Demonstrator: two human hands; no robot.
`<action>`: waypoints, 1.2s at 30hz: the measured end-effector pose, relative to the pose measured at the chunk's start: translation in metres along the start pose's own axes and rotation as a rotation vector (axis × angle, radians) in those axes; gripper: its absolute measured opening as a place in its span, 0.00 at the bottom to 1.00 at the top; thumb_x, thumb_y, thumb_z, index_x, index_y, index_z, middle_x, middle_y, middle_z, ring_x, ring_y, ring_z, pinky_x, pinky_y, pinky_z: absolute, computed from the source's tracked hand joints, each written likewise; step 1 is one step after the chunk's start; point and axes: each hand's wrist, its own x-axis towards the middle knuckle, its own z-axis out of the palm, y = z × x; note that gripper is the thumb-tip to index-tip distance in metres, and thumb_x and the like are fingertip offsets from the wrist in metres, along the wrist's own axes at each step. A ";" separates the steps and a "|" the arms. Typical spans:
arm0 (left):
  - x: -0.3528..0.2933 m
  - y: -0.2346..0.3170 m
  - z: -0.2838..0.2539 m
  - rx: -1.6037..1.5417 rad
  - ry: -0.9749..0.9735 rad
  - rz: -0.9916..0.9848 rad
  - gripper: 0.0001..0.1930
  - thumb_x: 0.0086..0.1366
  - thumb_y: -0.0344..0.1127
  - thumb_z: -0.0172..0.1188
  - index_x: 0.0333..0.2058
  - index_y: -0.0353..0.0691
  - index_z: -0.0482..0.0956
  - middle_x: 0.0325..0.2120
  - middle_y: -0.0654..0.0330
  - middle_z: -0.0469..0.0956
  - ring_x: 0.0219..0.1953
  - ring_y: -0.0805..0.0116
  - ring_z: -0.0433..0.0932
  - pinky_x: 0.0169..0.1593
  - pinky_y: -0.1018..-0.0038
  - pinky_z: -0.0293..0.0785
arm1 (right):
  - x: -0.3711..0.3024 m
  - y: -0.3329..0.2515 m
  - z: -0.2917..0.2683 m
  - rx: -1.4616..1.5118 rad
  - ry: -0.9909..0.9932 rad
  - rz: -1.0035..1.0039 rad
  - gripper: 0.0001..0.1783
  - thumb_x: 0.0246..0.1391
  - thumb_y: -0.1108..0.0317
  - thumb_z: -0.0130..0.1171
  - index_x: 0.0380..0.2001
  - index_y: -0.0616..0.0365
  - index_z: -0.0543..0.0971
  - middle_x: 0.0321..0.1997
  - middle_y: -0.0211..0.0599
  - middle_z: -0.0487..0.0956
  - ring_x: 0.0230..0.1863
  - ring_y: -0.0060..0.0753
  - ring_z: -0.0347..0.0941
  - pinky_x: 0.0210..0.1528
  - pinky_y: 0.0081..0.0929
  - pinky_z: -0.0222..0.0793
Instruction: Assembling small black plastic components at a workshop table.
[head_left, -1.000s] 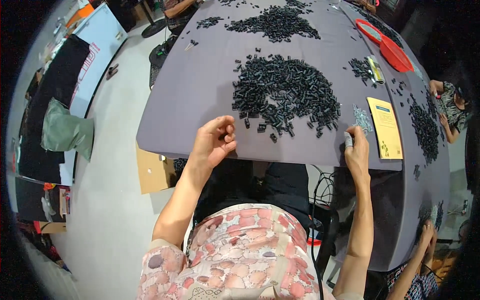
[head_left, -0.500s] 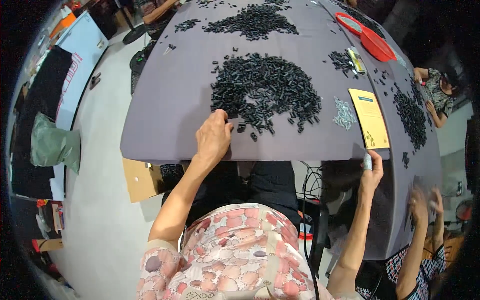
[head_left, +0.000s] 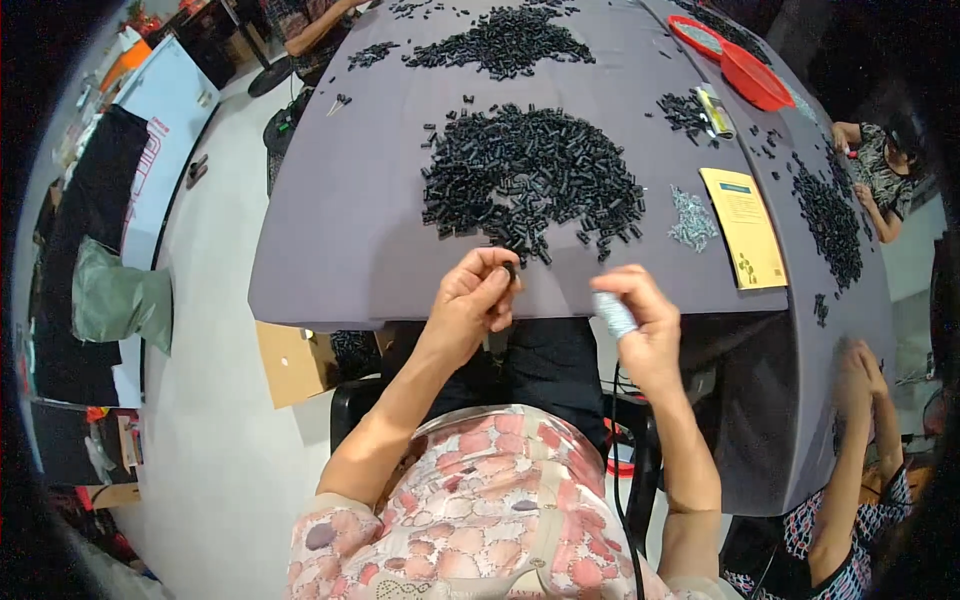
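My left hand (head_left: 468, 305) is raised over the table's near edge, its fingertips pinching a small black cylindrical piece (head_left: 510, 269). Across from it, to the right, my right hand (head_left: 645, 325) has its fingers curled in, and a whitish wrap covers the thumb. Whatever those fingers may hold is too small to make out. Just beyond both hands lies a large pile of black cylindrical pieces (head_left: 530, 165) on the grey-covered table (head_left: 340, 215). Small silvery pieces (head_left: 692, 220) form a little heap right of the pile.
A yellow booklet (head_left: 745, 230) lies beside the silvery heap. Further off are red baskets (head_left: 755, 80), a yellow packet (head_left: 715, 112) and another black pile (head_left: 505, 42). Co-workers' hands (head_left: 860, 380) show at the right. A cardboard box (head_left: 290, 362) stands below the table's left side.
My left hand has come away from the pile's near left edge, rightward and toward me, with a black piece. My right hand has swung left from beside the booklet.
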 end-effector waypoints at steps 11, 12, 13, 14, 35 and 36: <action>-0.015 0.001 0.005 -0.288 -0.042 -0.036 0.07 0.62 0.30 0.52 0.38 0.36 0.69 0.24 0.64 0.70 0.21 0.80 0.67 0.21 0.84 0.63 | 0.002 0.002 0.053 0.016 -0.059 -0.001 0.20 0.34 0.87 0.44 0.35 0.63 0.73 0.29 0.37 0.72 0.29 0.29 0.68 0.35 0.21 0.64; -0.015 0.002 0.007 -0.292 -0.016 -0.027 0.07 0.61 0.30 0.53 0.38 0.36 0.69 0.23 0.65 0.69 0.21 0.80 0.67 0.22 0.84 0.63 | 0.001 0.002 0.055 0.014 -0.062 -0.001 0.20 0.34 0.87 0.44 0.35 0.63 0.73 0.29 0.37 0.72 0.29 0.29 0.68 0.35 0.21 0.64; -0.015 0.001 0.007 -0.295 -0.016 -0.026 0.07 0.61 0.30 0.53 0.38 0.36 0.69 0.23 0.65 0.69 0.21 0.80 0.67 0.22 0.84 0.63 | 0.000 0.003 0.056 0.014 -0.042 -0.007 0.19 0.34 0.87 0.45 0.35 0.63 0.72 0.29 0.37 0.73 0.29 0.29 0.69 0.35 0.21 0.65; -0.015 0.000 0.008 -0.290 -0.012 -0.004 0.07 0.61 0.29 0.53 0.38 0.36 0.69 0.23 0.65 0.69 0.21 0.80 0.68 0.22 0.84 0.63 | 0.000 0.003 0.057 0.015 -0.020 -0.012 0.19 0.34 0.87 0.45 0.35 0.63 0.72 0.29 0.37 0.73 0.29 0.29 0.69 0.35 0.22 0.65; -0.014 -0.005 0.006 -0.308 0.026 -0.021 0.05 0.63 0.30 0.50 0.35 0.36 0.69 0.22 0.64 0.68 0.21 0.80 0.66 0.19 0.84 0.61 | 0.013 0.006 0.059 -0.008 -0.081 -0.030 0.17 0.36 0.86 0.43 0.32 0.63 0.72 0.29 0.37 0.71 0.28 0.28 0.67 0.33 0.21 0.65; -0.014 -0.006 0.006 -0.299 0.036 0.022 0.05 0.62 0.30 0.51 0.35 0.36 0.69 0.22 0.64 0.68 0.20 0.80 0.65 0.18 0.84 0.60 | 0.013 0.007 0.059 -0.008 -0.084 -0.029 0.17 0.36 0.86 0.43 0.32 0.63 0.72 0.29 0.37 0.71 0.28 0.28 0.67 0.33 0.21 0.65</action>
